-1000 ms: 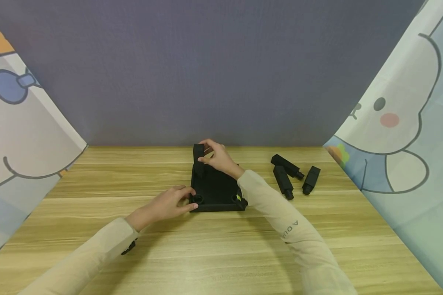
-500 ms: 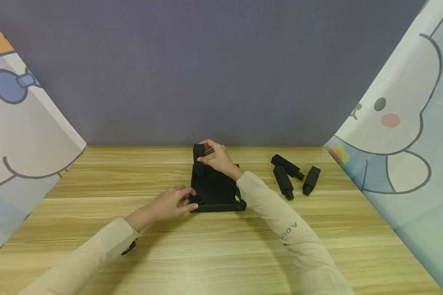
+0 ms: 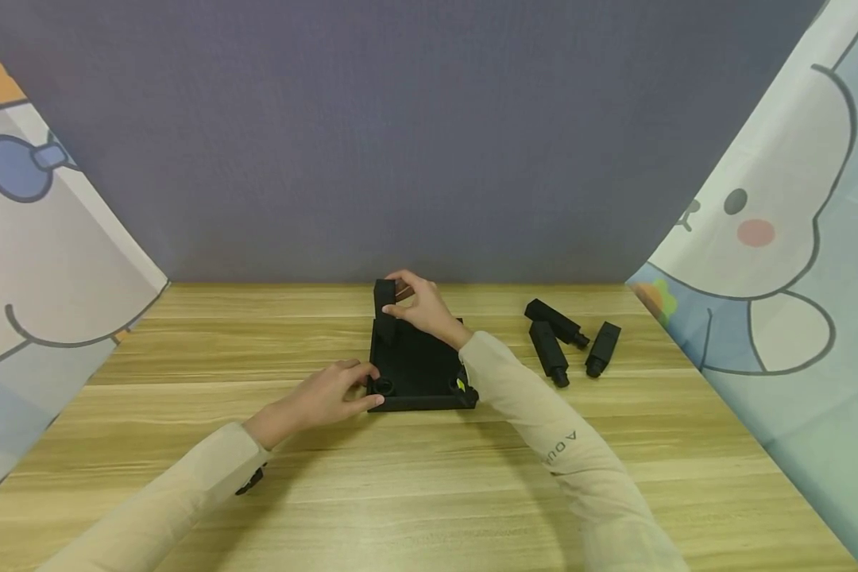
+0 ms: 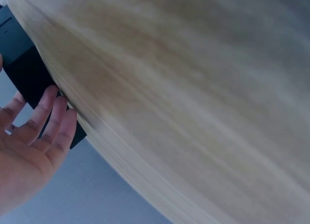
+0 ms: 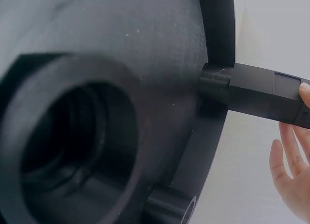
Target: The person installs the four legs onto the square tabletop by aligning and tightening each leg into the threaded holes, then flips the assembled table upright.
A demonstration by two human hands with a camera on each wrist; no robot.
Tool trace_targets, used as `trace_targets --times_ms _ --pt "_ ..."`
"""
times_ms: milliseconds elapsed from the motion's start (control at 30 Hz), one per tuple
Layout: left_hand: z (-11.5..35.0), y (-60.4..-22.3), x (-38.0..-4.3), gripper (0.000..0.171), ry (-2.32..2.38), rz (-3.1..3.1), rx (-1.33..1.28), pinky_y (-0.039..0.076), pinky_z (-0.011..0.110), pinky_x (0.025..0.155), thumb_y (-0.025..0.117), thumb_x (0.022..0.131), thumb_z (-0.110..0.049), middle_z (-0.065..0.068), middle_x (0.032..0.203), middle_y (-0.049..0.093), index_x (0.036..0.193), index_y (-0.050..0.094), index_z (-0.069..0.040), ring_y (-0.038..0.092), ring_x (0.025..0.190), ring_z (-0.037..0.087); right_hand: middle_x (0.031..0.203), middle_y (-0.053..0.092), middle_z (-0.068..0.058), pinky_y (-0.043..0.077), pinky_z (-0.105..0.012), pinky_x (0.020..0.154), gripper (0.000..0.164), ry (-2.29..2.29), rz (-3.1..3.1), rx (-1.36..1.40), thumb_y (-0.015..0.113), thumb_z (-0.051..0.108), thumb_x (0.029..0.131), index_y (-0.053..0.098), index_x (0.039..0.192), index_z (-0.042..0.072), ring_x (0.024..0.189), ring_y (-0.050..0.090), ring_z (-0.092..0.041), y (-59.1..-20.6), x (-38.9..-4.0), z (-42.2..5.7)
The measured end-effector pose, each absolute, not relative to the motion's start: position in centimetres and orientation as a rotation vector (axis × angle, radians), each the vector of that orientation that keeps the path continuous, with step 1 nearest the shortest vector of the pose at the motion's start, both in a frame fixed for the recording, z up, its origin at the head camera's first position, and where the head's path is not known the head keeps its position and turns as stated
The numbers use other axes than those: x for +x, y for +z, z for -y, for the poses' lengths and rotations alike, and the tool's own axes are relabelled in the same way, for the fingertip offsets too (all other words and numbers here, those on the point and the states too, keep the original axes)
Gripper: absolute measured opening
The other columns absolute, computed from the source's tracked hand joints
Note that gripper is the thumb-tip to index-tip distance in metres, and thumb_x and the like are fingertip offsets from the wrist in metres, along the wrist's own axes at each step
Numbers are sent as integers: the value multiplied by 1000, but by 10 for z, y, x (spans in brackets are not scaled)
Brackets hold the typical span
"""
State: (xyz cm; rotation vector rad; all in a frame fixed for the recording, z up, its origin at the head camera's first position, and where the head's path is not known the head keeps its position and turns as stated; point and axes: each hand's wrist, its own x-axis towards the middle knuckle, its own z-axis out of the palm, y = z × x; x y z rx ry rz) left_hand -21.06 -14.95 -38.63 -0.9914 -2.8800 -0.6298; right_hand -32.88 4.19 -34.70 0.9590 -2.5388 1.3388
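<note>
A black square panel with a raised rim lies on the wooden table, its inner face up. Round sockets stand in its corners, among them a large socket in the right wrist view. At the far left corner a black square leg stands upright, its round end meeting the corner. My right hand pinches this leg near its top between thumb and fingers. My left hand grips the panel's near left corner, thumb on the front side and fingers on the left rim. The sleeve partly covers the panel's right side.
To the right lie three loose black legs with round ends: a far leg, a middle leg and a right leg. A grey partition rises behind the table. Small dark devices hang under both wrists.
Almost nothing differs. My right forearm has shifted very slightly left, while both hands, the leg and the panel stay in place.
</note>
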Motion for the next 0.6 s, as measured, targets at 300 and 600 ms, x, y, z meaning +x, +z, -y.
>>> trace_targets --times_ms 300,600 --pt "150 -386 -210 37 -626 2879 -992 49 24 65 58 88 -41 3 94 62 110 59 -11 58 80 13 106 59 -11 54 -26 67 47 1389 2581 991 70 11 80 51 123 10 96 60 -24 -343 -329 -45" --pt "151 -384 -209 38 -635 2901 -974 50 27 68 59 87 -41 4 97 62 111 59 -12 59 82 14 110 58 -15 52 -35 75 46 1392 2580 1014 70 8 80 51 122 7 100 59 -27 -340 -332 -59"
